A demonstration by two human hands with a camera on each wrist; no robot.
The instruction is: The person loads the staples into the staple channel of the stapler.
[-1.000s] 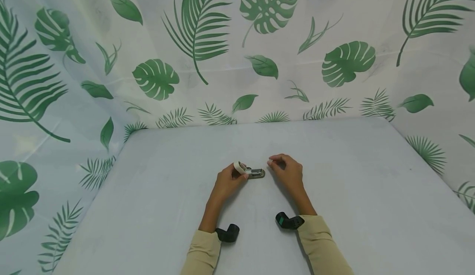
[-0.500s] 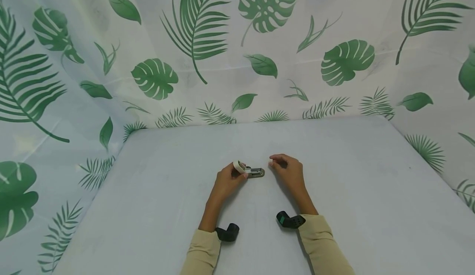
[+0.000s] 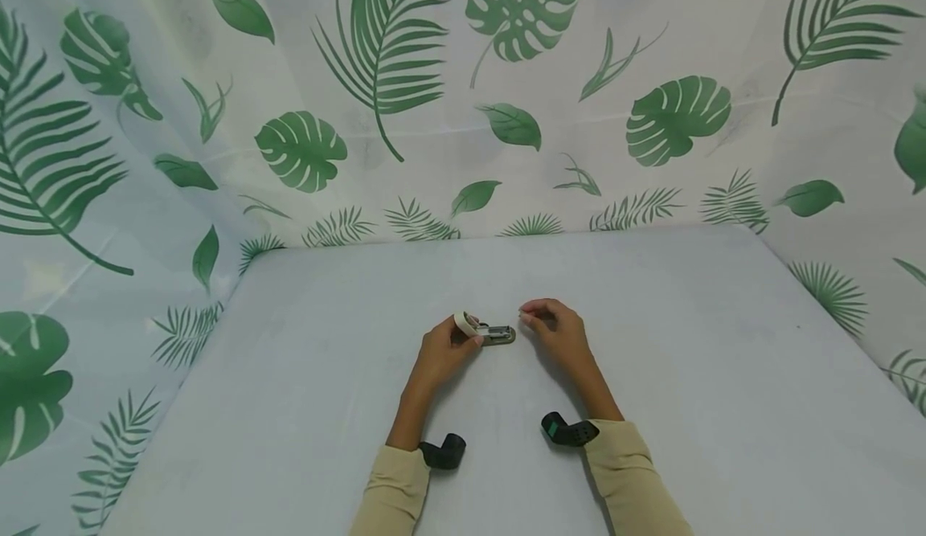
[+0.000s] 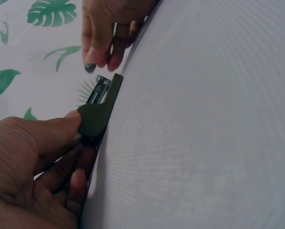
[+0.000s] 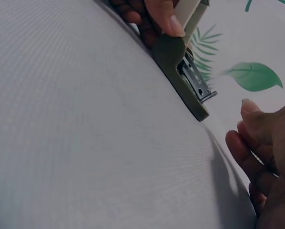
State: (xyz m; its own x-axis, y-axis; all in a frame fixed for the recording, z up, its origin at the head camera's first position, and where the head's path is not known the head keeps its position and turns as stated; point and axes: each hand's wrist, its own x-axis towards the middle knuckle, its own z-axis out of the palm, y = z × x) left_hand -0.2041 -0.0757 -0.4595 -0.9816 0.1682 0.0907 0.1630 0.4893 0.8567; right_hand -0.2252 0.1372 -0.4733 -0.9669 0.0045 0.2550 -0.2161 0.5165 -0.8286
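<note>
A small olive-green stapler [image 3: 497, 334] stands on the table with its pale cover swung up and its metal staple channel [image 5: 197, 76] exposed. My left hand [image 3: 443, 349] grips its hinge end, thumb on the rounded side, as the left wrist view shows closely. Off the stapler's front end is my right hand [image 3: 566, 335], thumb and index finger brought together, the other fingers curled. A small dark-grey piece [image 4: 89, 68] shows at those fingertips in the left wrist view; I cannot tell exactly what it is. A gap separates the right fingertips from the channel.
Under both hands lies a white-covered table [image 3: 304, 407]. Leaf-printed cloth [image 3: 419, 174] rises behind it and along its sides. Black wrist cameras [image 3: 444, 451] sit at the cuffs of the beige sleeves.
My right hand has shifted slightly left, its fingertips closer to the stapler's front end than half a second ago. The left hand and stapler stay in place.
</note>
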